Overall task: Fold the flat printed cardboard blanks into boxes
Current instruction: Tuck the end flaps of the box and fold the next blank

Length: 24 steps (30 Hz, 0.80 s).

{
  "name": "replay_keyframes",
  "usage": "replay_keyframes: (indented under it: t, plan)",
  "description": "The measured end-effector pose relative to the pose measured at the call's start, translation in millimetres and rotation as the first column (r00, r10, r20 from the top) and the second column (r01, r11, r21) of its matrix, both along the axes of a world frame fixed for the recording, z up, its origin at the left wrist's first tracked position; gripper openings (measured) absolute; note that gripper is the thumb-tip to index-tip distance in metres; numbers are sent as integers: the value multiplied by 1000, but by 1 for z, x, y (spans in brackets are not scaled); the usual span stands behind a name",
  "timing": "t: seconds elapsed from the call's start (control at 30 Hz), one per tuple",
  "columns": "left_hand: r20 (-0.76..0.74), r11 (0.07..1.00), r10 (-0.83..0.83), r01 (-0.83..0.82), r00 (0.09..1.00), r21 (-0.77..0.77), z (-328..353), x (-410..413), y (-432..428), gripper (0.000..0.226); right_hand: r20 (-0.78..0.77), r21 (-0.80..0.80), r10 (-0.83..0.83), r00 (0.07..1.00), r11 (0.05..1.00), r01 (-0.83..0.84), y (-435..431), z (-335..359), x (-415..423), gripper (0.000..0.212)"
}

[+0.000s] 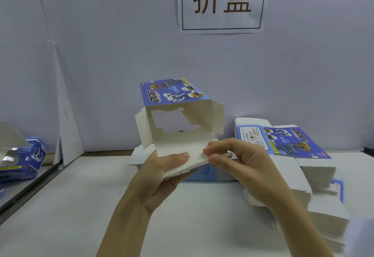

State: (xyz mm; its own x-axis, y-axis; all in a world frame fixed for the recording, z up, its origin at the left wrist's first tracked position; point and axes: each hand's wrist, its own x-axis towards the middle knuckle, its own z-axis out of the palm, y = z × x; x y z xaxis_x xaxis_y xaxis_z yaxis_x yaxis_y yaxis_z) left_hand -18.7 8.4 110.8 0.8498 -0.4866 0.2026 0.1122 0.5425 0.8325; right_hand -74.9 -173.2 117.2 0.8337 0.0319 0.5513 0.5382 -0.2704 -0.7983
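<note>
The box [178, 123] in hand is the landmark here: it is held up above the worktop [81, 206], already opened from flat into a sleeve, its printed blue side facing up and away and its plain white inside facing the camera, with a cut-out window showing through the far wall. The end nearest the camera is not closed; side flaps stand out at its left and right, and a long flap lies along its lower edge. The left hand [162, 167] grips the lower left corner of the box from beneath, thumb pressed flat on the white flap. The right hand [234, 159] pinches the right end of that same flap between thumb and fingertips, seemingly about to fold or tuck it. So this one looks roughly midway: shaped, but with the near end yet to be shut; the far end cannot be seen.

Just behind and below the box lies a low stack of flat blanks [210, 173], and to the right of the box a taller, looser pile of blanks [299, 155] spreads toward the worktop's edge, so plenty appears left to fold. Well to the left of the box, at the frame's edge, sits a finished box [26, 159], blue with a shiny window
</note>
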Motion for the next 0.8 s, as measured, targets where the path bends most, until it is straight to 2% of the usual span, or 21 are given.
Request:
replay_keyframes:
  t: [0.1,0.23,0.37,0.47,0.53,0.6,0.63,0.67,0.7,0.73,0.77,0.8]
  plan:
    - [54,995,56,-60,997,74,-1,-5,-6,55,-59,66,-56,997,996,60,2,0,4,27]
    - [55,998,45,-48,997,41,1,-8,-9,52,-126,20,82,989,997,-80,-11,4,-4,25]
    - [-14,1000,-21,21,1000,-2,4,-11,-11,31,11,11,-4,1000,1000,4,-10,6,-6,13]
    - [-62,999,45,-46,997,-17,6,-10,-11,22,50,58,-10,999,998,7,-2,0,0,12]
    - [-116,997,72,-74,991,-12,9,-6,-5,36,30,172,-23,999,985,18,0,-3,5,13]
    - [-115,991,87,-74,990,113,11,-1,9,65,-7,349,-29,1000,937,29,-1,-2,8,15]
    - [-48,962,117,-101,992,254,11,2,16,73,-12,425,-30,999,904,32,-3,-2,9,15]
    - [66,899,148,-162,987,406,11,4,25,72,-14,488,-37,999,872,39,-6,-1,10,16]
    - [204,818,188,-268,961,508,12,6,32,60,-17,536,-51,999,843,52,-11,-1,10,18]
    - [357,727,251,-418,900,544,11,8,42,43,-26,569,-62,998,820,66,-16,0,10,20]
    - [513,624,290,-566,808,539,10,10,53,43,-39,593,-69,997,801,78,-20,0,10,20]
    - [628,516,269,-659,731,547,6,13,65,61,-53,617,-66,996,782,84,-24,1,10,19]
